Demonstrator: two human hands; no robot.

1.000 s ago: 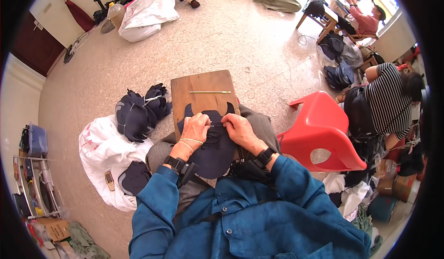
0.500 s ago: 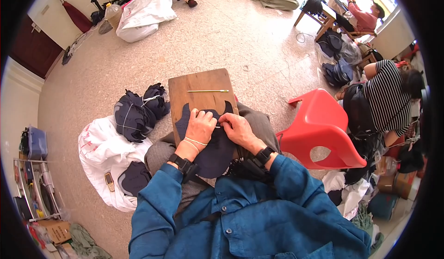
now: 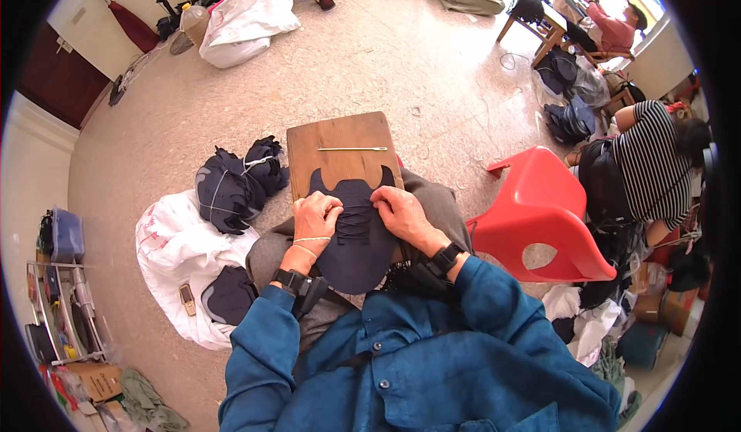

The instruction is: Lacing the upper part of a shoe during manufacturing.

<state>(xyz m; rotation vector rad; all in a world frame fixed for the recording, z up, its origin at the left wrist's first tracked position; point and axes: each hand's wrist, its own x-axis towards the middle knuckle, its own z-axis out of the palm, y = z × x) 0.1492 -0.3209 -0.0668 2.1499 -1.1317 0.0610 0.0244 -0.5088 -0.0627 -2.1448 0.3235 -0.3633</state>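
A dark navy shoe upper [image 3: 356,266] lies flat across my lap and the near part of a wooden board, its two pointed ends facing away from me. Dark shoelace [image 3: 355,222] criss-crosses its middle. At the left side of the lacing, my left hand [image 3: 316,217] is closed, thumb and fingers pinched at the lace. Opposite it, my right hand [image 3: 404,216] pinches at the right side of the lacing. The thin lace ends in the fingers are hard to make out. A long needle-like tool [image 3: 353,149] rests on the wooden board [image 3: 340,129] beyond the upper.
Left of me are a tied bundle of dark uppers [image 3: 231,189] and a white sack [image 3: 181,235] bearing a phone [image 3: 187,299] and another dark piece [image 3: 229,295]. A red plastic chair [image 3: 532,208] stands at right, near a person in a striped shirt [image 3: 652,158].
My hands have drawn apart from the middle of the upper, one to each side, uncovering the criss-crossed lace. The whole view has shifted slightly.
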